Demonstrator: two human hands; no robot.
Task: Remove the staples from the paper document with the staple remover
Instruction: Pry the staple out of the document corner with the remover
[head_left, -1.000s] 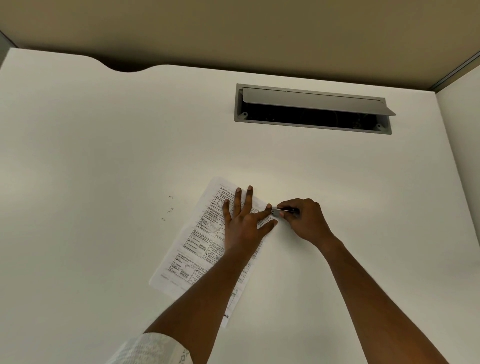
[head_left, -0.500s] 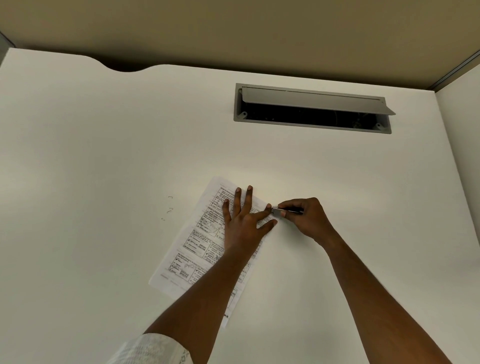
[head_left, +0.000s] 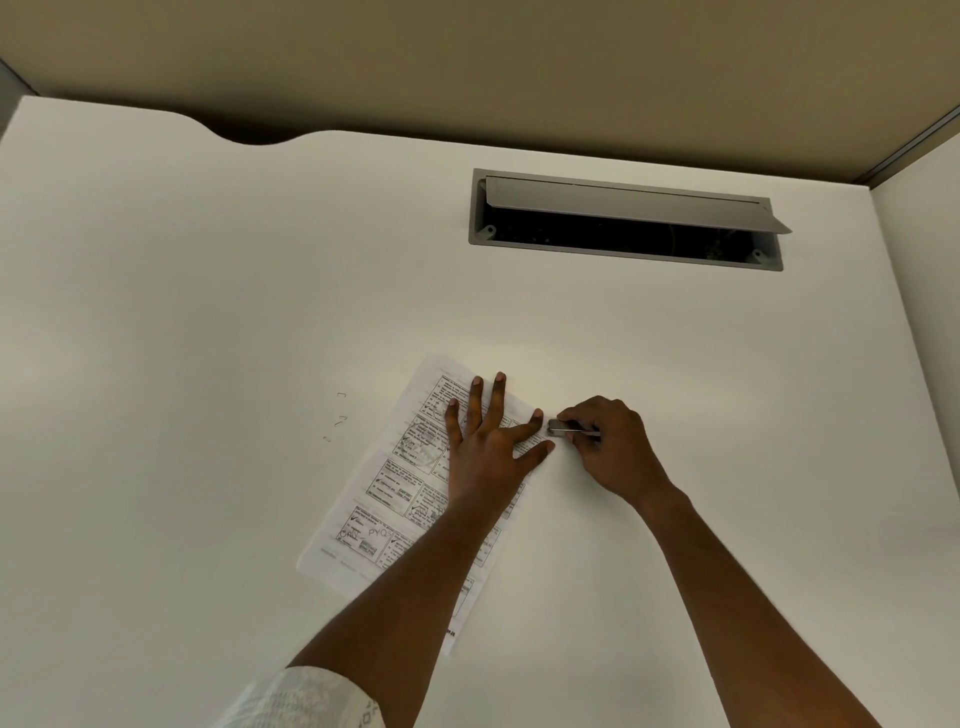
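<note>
White paper with boxed black print, the document (head_left: 395, 499) lies slantwise on the desk (head_left: 208, 270), near the person and about mid-width, its far end pointing away. At its right edge, toward that far end, the metal tip of the staple remover (head_left: 561, 427) meets the sheet between the tips of the left forefinger and thumb. The staple itself is too small to make out.

The step in hand looks like working the remover under a staple at that edge. The next move likely calls for a short, low push or lever with the sheet held flat, gently enough that the paper does not tear.

The left hand (head_left: 488, 447) lies palm down on the far half of the document, fingers straight and spread wide, pressing it to the desk. The right hand (head_left: 615, 449) sits just right of the paper's edge, with fingers curled in and pinching the staple remover, whose body is mostly hidden inside the grip.

To the left of the document, apart from it, a few small bent staples (head_left: 337, 418) lie loose on the desk, so some seem to be out already. Far and right, a grey cable box (head_left: 623, 249) is sunk into the desktop with its flap raised. A pale patterned sleeve (head_left: 311, 696) shows at the near edge.
</note>
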